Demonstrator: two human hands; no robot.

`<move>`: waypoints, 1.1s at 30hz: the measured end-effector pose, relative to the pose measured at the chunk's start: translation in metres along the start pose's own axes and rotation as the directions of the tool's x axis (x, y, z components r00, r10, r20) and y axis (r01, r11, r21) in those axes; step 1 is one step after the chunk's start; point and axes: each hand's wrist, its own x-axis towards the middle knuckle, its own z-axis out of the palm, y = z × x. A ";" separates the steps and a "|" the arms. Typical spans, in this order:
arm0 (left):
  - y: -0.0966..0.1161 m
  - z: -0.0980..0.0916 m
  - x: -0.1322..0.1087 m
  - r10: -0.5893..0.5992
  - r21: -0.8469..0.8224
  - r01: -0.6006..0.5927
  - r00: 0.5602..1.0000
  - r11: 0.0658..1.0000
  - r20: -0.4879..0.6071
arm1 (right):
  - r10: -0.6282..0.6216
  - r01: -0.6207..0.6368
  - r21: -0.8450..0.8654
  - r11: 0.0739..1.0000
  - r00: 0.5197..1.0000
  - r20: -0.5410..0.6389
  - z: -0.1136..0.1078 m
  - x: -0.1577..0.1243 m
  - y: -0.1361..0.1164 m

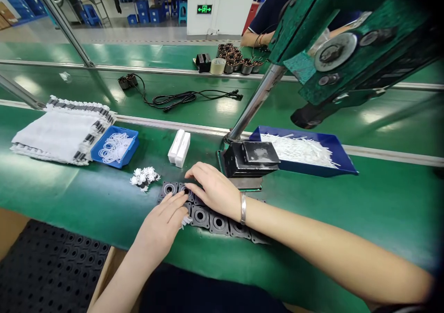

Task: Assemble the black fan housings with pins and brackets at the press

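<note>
Two rows of square black parts with round centres (218,223) lie on the green table. My left hand (165,220) rests over their left end, fingers stretched, with a white piece (186,221) showing beside its fingertips; whether it grips that piece is hidden. My right hand (214,188), with a metal bracelet at the wrist, reaches over the back row. Its fingers are apart and curved, its fingertips near the back left parts, and nothing shows between them. A small heap of white toothed pieces (144,177) lies left of the black parts.
A green press (256,158) stands behind my right hand. Near it is a blue tray (343,161) of white strips. White boxes (179,148), a blue bin (133,150) of white rings and stacked white sheets (55,134) lie further left. Another person's arm (255,38) shows behind.
</note>
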 end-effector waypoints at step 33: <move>0.027 -0.007 0.008 -0.665 -0.575 0.601 0.736 0.555 0.128 | 0.218 -0.184 0.476 0.860 0.976 -0.018 -0.032 -0.041 0.003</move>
